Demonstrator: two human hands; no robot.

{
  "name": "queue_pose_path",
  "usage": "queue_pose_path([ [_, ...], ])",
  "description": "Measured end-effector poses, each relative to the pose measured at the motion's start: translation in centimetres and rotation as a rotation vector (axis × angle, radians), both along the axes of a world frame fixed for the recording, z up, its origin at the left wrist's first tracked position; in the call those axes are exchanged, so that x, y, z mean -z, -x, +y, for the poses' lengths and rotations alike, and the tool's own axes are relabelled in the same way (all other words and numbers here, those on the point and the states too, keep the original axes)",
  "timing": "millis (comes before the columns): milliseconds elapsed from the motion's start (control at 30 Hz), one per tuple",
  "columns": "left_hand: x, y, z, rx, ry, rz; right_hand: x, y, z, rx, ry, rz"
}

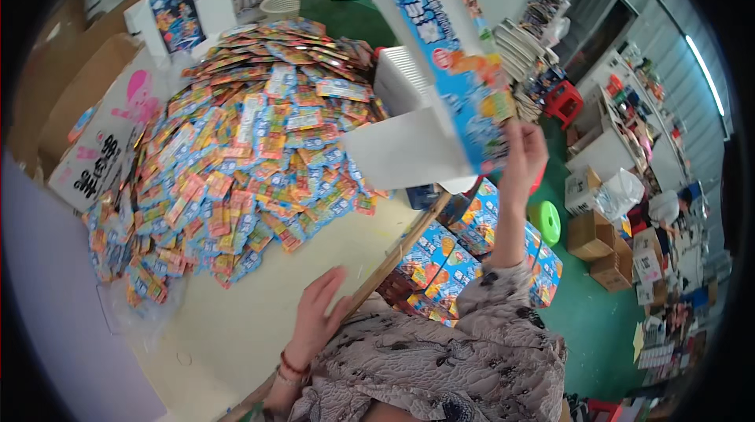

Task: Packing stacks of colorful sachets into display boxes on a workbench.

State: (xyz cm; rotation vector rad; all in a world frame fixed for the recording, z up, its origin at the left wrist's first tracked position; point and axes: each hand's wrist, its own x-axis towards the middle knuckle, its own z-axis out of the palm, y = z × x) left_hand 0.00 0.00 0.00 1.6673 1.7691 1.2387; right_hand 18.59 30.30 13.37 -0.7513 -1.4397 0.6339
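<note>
My right hand (521, 158) is raised at the right and pinches the lower edge of an unfolded cardboard box (452, 52). The box is blue with colourful fruit print and has a cut-out and a plain white flap hanging to the left. Over the near edge of the pale table (228, 331), my left hand (318, 313) hovers with fingers apart and nothing in it. A big heap of small colourful sachets (252, 162) covers the far part of the table, beyond my left hand.
Filled blue printed boxes (440, 265) are stacked beyond the table's wooden edge (393, 257). A white basket (397, 76) stands behind the held box. On the green floor are a green stool (544, 222), a red stool (563, 101) and brown cartons (591, 235).
</note>
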Motion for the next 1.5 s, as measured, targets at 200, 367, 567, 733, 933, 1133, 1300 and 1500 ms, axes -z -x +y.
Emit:
queue_pose_path([
  [200,-7.3,0.1,4.6,-0.367,-0.368,-0.254,8.1,11.3,-9.4,-0.453,0.424,0.281],
  [367,-5.7,3.5,2.5,-0.785,-0.221,-0.055,15.2,16.7,-20.4,-0.989,0.808,0.586],
  [567,-2.5,6.6,-3.7,-1.026,-0.183,0.399,20.3,16.3,-25.5,-1.401,0.638,-0.509],
  [733,1.3,8.7,-10.9,-0.797,-0.075,0.518,14.3,13.0,-23.5,-1.378,0.138,-1.024],
  [933,2.6,7.5,-13.6,-0.543,-0.027,0.389,9.0,18.7,-20.7,-0.926,-0.574,-0.764],
  [1133,3.1,7.4,-14.5,-0.525,-0.029,0.278,16.1,22.3,-18.4,-1.626,-0.187,-1.208],
  [1300,0.7,6.4,-15.7,-0.342,0.113,0.338,15.2,23.6,-18.5,-1.296,-0.357,-1.241],
  [1500,0.1,5.2,-15.2,-0.139,0.491,0.575,16.3,23.7,-21.5,-1.386,-0.622,-1.442],
])
